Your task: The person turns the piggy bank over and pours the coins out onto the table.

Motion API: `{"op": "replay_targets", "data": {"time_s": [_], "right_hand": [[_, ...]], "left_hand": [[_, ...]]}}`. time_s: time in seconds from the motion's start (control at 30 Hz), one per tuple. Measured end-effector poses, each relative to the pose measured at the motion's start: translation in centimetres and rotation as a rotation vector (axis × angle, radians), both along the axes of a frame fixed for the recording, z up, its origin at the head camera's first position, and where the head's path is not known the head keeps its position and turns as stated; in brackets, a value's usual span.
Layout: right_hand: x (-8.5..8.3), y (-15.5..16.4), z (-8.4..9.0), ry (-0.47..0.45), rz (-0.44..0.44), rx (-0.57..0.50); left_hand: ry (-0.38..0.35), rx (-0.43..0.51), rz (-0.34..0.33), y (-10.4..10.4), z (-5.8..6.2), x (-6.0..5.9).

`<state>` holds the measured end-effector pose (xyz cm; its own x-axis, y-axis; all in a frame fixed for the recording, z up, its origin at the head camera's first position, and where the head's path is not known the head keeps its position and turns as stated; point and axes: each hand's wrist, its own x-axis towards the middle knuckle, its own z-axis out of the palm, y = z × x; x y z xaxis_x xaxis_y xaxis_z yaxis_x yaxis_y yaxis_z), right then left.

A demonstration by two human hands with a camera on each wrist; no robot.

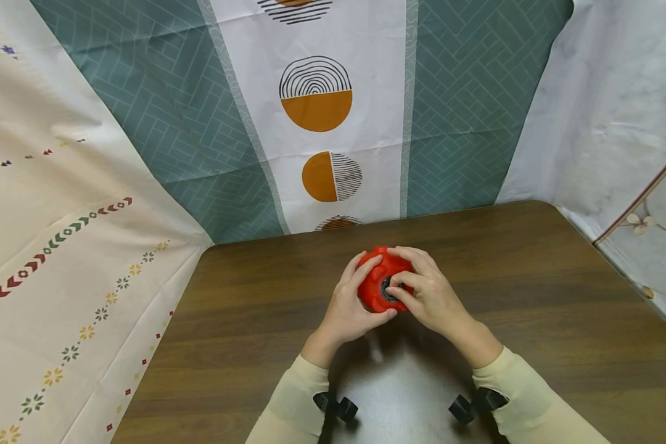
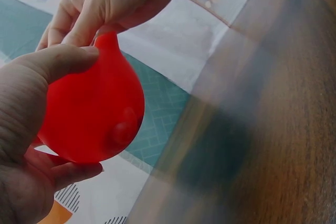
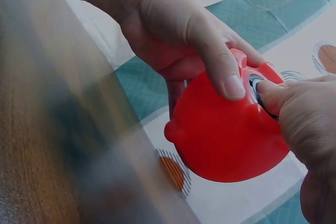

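**Two hands round a red toy above the table**

Both hands are up off the wooden table (image 1: 533, 296), meeting over its middle, a little nearer the far edge than the near one. Between them sits a red rounded toy (image 1: 378, 285), smooth plastic with small bumps on its body, held clear of the tabletop. The left hand (image 1: 348, 305) cups it from the left side: fingers curled under and behind, thumb (image 2: 52, 61) pressed flat across the top, so that hand is closed firmly round the toy. The right hand (image 1: 430, 290) comes in from the other side, fingers draped over the top, and its thumb tip (image 3: 270, 95) sits on a dark round part (image 3: 256, 83) set into the toy's face; that hand too is wrapped on the toy, not loose. Cream sleeves (image 1: 524, 401) run back toward the near edge, each with a black wrist mount. Behind the far edge hangs a cloth backdrop (image 1: 316, 111), teal herringbone panels flanking a white strip with orange half-circles. A cream patterned cloth (image 1: 61, 259) covers the left side, a pale marbled one the right.
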<state>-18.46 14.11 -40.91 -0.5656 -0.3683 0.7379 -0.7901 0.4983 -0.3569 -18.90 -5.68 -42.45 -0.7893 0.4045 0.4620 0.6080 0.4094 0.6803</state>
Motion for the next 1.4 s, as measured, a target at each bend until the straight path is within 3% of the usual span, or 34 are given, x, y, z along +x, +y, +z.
{"op": "replay_targets", "data": {"time_s": [0.23, 0.5, 0.87, 1.4], "right_hand": [[-0.3, 0.3, 0.2, 0.031, 0.082, 0.021], [-0.2, 0.6, 0.2, 0.002, 0.108, 0.079], [-0.3, 0.9, 0.1, 0.039, 0.161, 0.119], [-0.2, 0.7, 0.0, 0.063, 0.178, 0.155]], "left_hand": [[-0.029, -0.034, -0.020, -0.2, -0.1, 0.0], [-0.088, -0.031, -0.075, -0.5, 0.1, 0.0], [-0.052, -0.084, -0.137, -1.0, -0.2, -0.4], [-0.095, -0.079, -0.214, -1.6, 0.0, -0.6]]}}
